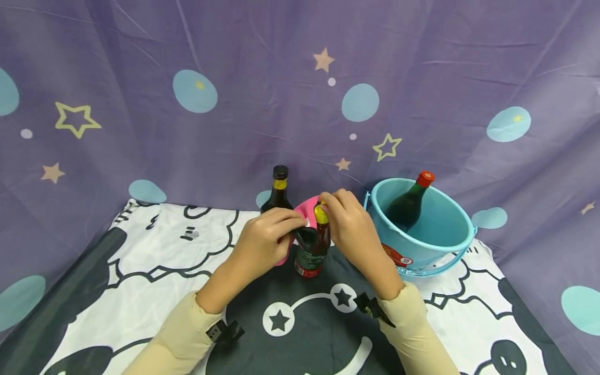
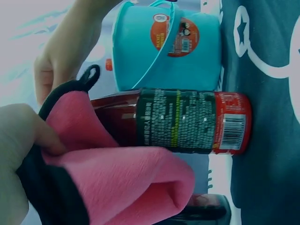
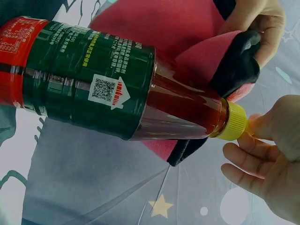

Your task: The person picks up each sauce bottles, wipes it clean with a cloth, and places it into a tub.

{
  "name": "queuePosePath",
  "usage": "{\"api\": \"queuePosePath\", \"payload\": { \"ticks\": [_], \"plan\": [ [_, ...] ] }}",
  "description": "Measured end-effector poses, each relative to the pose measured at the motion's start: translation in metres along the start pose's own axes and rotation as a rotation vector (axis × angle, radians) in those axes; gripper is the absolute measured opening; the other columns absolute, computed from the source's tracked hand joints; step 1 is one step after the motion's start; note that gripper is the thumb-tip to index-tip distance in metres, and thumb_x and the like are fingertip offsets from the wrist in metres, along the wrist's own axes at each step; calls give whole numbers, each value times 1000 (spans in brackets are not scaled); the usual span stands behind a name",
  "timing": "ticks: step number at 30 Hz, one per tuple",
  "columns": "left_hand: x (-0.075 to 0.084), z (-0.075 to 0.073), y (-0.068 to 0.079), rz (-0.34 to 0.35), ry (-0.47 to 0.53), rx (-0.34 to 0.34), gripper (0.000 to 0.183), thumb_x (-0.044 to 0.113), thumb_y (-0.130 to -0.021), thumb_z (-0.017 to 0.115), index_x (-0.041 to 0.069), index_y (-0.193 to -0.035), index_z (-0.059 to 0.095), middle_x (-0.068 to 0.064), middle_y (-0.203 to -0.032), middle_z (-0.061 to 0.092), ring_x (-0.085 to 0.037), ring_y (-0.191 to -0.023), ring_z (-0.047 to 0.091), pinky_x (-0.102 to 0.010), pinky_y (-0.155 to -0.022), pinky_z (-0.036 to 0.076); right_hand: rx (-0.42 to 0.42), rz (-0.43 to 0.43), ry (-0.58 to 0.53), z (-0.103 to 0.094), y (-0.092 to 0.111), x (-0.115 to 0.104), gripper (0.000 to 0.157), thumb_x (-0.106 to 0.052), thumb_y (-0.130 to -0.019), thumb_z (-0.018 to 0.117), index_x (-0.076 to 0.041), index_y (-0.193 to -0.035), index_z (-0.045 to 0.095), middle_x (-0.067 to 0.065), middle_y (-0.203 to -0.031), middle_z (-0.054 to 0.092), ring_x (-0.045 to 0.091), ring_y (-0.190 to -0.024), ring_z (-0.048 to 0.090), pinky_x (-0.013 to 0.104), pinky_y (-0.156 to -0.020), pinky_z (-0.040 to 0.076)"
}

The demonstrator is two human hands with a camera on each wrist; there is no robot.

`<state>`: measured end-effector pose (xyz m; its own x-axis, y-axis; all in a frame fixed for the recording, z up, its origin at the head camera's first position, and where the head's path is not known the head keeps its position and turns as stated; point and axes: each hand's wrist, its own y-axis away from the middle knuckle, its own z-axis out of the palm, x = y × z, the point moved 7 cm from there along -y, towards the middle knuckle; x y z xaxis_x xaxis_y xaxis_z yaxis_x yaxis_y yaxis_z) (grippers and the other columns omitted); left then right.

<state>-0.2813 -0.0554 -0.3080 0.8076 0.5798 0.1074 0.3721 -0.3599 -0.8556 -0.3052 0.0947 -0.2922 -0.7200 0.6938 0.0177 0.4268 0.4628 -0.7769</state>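
A sauce bottle [image 1: 311,259] with red-brown contents, a green and red label and a yellow cap [image 3: 234,123] stands upright on the patterned cloth. At its top, my right hand [image 1: 349,221] pinches the tip of the cap between thumb and finger; the other fingers are loosely bent in the right wrist view. My left hand [image 1: 264,237] grips a pink cloth piece [image 2: 122,176] by its black edging, from which a small black loop [image 2: 89,77] sticks out. That pink piece hangs beside and behind the bottle's neck, folded over on itself.
Behind my left hand stands a dark bottle [image 1: 279,190] with a black cap. A light-blue bucket [image 1: 426,255] on the right holds a green bottle [image 1: 407,208] with a red cap, leaning. A purple curtain [image 1: 262,104] hangs at the back.
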Motion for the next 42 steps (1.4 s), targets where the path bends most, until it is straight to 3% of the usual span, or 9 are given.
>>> {"api": "queuePosePath", "payload": {
  "ticks": [10, 15, 20, 36, 42],
  "plan": [
    [8, 15, 4, 121, -43, -114, 41, -17, -72, 63, 10, -97, 81, 0, -99, 76, -18, -95, 72, -32, -87, 59, 6, -8, 3, -1, 0, -1, 16, -4, -97, 64, 3, -112, 66, 12, -90, 57, 26, -81, 52, 34, -67, 50],
    [10, 21, 7, 191, -93, -201, 34, -13, -74, 69, 13, -93, 80, 1, -95, 75, -16, -91, 70, -32, -91, 57, -3, -2, 6, 0, 1, -1, 16, -4, -97, 64, 3, -111, 66, 12, -91, 58, 26, -82, 53, 35, -69, 51],
    [10, 29, 13, 241, -177, -289, 34, -9, -69, 75, 15, -93, 79, 2, -95, 74, -16, -92, 69, -33, -93, 56, -12, -2, 15, 1, 2, -1, 14, -4, -97, 63, 2, -110, 66, 12, -91, 58, 26, -81, 54, 35, -69, 51],
    [9, 36, 16, 232, -254, -365, 34, -6, -65, 80, 17, -89, 78, 3, -93, 74, -19, -94, 69, -35, -93, 54, 6, -17, 16, -1, -1, -3, 14, -5, -99, 62, 3, -109, 67, 11, -87, 57, 25, -76, 52, 34, -66, 47],
    [8, 42, 20, 205, -280, -437, 29, 2, -68, 86, 17, -91, 80, 3, -92, 74, -19, -93, 70, -35, -95, 55, 4, -5, 16, 0, 0, -2, 14, -5, -99, 61, 2, -110, 67, 11, -88, 58, 26, -77, 52, 35, -67, 48]
  ]
}}
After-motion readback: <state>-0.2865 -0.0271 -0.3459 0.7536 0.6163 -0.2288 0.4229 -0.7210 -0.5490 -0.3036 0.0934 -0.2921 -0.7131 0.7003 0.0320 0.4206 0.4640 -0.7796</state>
